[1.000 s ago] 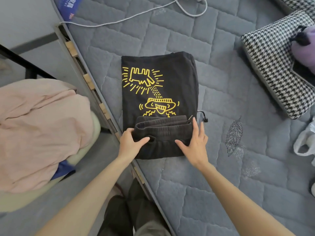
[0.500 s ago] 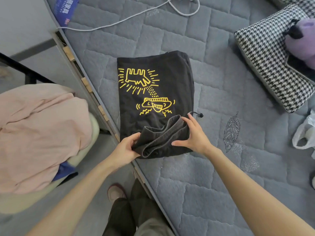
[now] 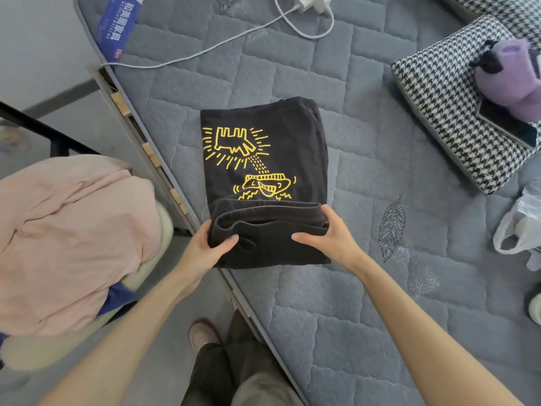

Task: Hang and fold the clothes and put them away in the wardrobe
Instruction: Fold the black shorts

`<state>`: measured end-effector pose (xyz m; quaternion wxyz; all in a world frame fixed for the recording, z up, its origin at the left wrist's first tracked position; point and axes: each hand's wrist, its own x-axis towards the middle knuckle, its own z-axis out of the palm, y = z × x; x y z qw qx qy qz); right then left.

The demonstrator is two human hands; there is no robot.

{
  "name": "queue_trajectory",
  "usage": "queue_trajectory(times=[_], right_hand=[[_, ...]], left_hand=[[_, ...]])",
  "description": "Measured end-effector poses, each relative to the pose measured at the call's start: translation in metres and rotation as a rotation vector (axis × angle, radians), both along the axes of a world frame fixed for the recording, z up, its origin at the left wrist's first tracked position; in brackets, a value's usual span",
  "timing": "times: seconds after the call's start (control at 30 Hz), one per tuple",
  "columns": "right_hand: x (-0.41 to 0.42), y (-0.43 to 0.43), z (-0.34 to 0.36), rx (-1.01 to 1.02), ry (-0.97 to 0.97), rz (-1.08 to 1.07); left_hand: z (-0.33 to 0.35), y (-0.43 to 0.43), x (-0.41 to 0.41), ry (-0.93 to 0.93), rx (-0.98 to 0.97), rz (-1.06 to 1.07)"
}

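As the black top lies at the near edge of the mattress, left hand and right hand each grip one side of its folded end, whose length runs hand to hand.

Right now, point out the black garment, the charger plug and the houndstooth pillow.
black garment [image 3: 263, 168]: head view, on its printed front.
charger plug [image 3: 314, 2]: head view, on its white body.
houndstooth pillow [image 3: 450, 112]: head view, on its top face.
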<state>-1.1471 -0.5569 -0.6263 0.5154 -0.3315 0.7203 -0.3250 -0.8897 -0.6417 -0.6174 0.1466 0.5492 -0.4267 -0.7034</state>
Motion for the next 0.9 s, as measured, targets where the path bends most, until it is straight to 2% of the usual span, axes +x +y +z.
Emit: queue_trajectory(times=[0.13, 0.27, 0.4, 0.53, 0.57, 0.63, 0.7, 0.77, 0.83, 0.9], right_hand=[[-0.001, -0.008, -0.011, 0.027, 0.039, -0.144], [-0.002, -0.028, -0.027, 0.004, 0.089, -0.281], [-0.003, -0.046, -0.047, -0.035, 0.14, -0.337], [-0.006, -0.054, -0.066, 0.015, 0.235, -0.305], [-0.004, -0.055, -0.069, 0.031, 0.256, -0.296], [0.003, -0.056, -0.071, 0.014, 0.402, -0.265], [0.014, -0.057, -0.07, -0.095, 0.766, -0.15], [0.025, -0.058, -0.068, -0.247, 1.031, -0.055], [0.037, -0.053, -0.069, -0.348, 1.075, 0.017], [0.045, -0.043, -0.074, -0.36, 1.019, 0.095]], left_hand=[[-0.006, -0.018, -0.012, -0.19, -0.172, -0.064], [-0.026, -0.041, -0.027, -0.266, -0.258, -0.069], [-0.053, -0.056, -0.036, -0.408, -0.337, 0.03], [-0.069, -0.057, -0.041, -0.6, -0.39, 0.068], [-0.068, -0.055, -0.043, -0.644, -0.463, 0.103], [-0.062, -0.052, -0.051, -0.701, -0.771, 0.181], [-0.052, -0.043, -0.063, -0.663, -1.085, 0.037], [-0.053, -0.025, -0.075, -0.625, -1.245, -0.343], [-0.063, -0.011, -0.081, -0.721, -1.214, -0.628], [-0.075, -0.007, -0.08, -0.833, -1.078, -0.689]])
